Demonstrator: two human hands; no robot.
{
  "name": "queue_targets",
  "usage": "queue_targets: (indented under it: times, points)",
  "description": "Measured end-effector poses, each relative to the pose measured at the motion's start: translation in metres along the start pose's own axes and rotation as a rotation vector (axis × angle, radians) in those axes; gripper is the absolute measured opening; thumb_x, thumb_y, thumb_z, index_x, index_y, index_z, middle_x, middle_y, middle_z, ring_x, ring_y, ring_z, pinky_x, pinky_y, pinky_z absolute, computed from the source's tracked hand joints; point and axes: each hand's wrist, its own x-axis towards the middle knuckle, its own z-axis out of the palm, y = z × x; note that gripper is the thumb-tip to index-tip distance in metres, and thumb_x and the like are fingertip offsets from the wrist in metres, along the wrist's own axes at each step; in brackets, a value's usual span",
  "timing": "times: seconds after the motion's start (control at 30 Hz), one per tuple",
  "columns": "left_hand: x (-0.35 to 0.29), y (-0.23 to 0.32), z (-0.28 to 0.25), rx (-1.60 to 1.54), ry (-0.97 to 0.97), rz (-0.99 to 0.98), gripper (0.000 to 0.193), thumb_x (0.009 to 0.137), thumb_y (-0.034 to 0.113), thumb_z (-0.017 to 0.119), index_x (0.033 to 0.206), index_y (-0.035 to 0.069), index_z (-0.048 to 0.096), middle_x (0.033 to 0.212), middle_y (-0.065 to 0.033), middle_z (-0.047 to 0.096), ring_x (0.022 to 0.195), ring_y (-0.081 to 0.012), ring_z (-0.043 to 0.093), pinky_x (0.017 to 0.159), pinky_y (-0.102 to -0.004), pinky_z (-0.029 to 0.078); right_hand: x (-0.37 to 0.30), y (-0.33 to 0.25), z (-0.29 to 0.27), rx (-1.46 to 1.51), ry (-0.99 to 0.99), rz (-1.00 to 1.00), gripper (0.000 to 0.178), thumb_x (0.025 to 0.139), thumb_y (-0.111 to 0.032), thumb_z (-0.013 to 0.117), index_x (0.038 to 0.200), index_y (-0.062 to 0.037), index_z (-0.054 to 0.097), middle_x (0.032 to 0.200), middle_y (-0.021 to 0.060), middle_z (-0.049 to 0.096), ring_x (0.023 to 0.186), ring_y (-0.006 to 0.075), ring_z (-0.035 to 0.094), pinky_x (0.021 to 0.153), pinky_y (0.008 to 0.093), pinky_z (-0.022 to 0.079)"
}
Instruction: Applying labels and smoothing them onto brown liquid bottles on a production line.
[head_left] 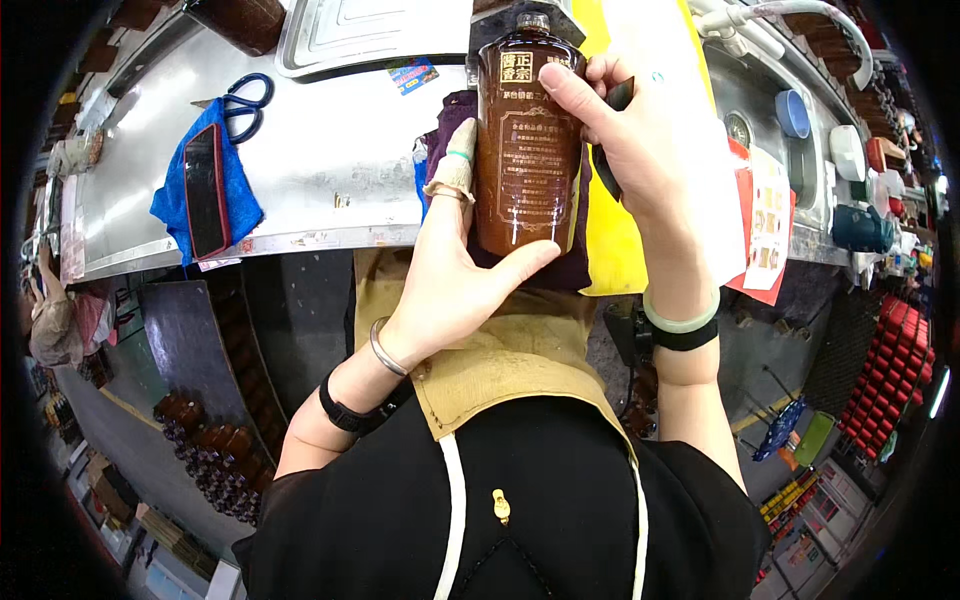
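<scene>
A large brown glass bottle [530,150] with gold printing lies at the counter's near edge, its neck pointing away from me. My left hand [455,270] grips its lower left side, thumb across the base; a pale cover with a green band is on a finger. At the upper right side, my right hand [635,130] holds the bottle with the thumb pressed on its front. A dark curved object [604,172] is tucked in that hand's palm; its kind cannot be made out. Dark purple cloth [455,112] is bunched under and beside the bottle.
On the metal counter [330,170] to the left, a phone [206,190] lies on a blue cloth [245,205] beside blue-handled scissors [247,100]. A metal tray [370,35] stands behind. Yellow sheeting [615,250], a red sheet [765,285] and a blue cup [793,113] are to the right.
</scene>
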Motion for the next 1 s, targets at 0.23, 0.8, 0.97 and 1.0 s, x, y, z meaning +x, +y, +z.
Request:
queue_targets:
  times: [0.23, 0.8, 0.97, 1.0]
  points:
    - [-0.001, -0.006, -0.009, 0.141, -0.070, 0.033, 0.126, 0.077, 0.013, 0.092, 0.164, -0.008, 0.003, 0.168, -0.0226, 0.022, 0.155, -0.0285, 0.029, 0.127, -0.0401, 0.028, 0.002, 0.003, -0.002, 0.110, -0.039, 0.017, 0.045, 0.085, -0.039, 0.089, 0.095, -0.0033, 0.064, 0.080, -0.0061, 0.051, 0.071, 0.0039, 0.045, 0.062, 0.0204, 0.037]
    - [-0.001, -0.002, 0.002, -0.086, 0.039, -0.024, 0.094, 0.095, 0.001, 0.072, 0.165, -0.004, 0.009, 0.168, -0.0211, 0.024, 0.155, -0.0265, 0.030, 0.127, -0.0400, 0.029, 0.003, 0.010, -0.002, 0.145, -0.051, -0.031, 0.043, 0.084, -0.031, 0.091, 0.098, -0.0034, 0.062, 0.082, -0.0055, 0.053, 0.073, 0.0038, 0.048, 0.063, 0.0202, 0.039]
    - [-0.001, -0.004, 0.002, -0.056, 0.049, -0.027, 0.094, 0.096, 0.002, 0.072, 0.165, -0.004, 0.009, 0.167, -0.0210, 0.025, 0.154, -0.0266, 0.031, 0.127, -0.0401, 0.029, 0.003, 0.011, -0.001, 0.172, -0.057, -0.023, 0.042, 0.084, -0.031, 0.091, 0.098, -0.0035, 0.062, 0.083, -0.0058, 0.053, 0.073, 0.0038, 0.048, 0.063, 0.0204, 0.039]
    - [0.000, -0.001, 0.003, -0.061, 0.050, -0.027, 0.094, 0.096, 0.002, 0.072, 0.165, -0.004, 0.009, 0.167, -0.0210, 0.025, 0.154, -0.0266, 0.032, 0.127, -0.0401, 0.030, 0.003, 0.011, -0.001, 0.171, -0.057, -0.026, 0.042, 0.084, -0.030, 0.091, 0.098, -0.0035, 0.062, 0.082, -0.0058, 0.053, 0.073, 0.0038, 0.047, 0.062, 0.0204, 0.039]
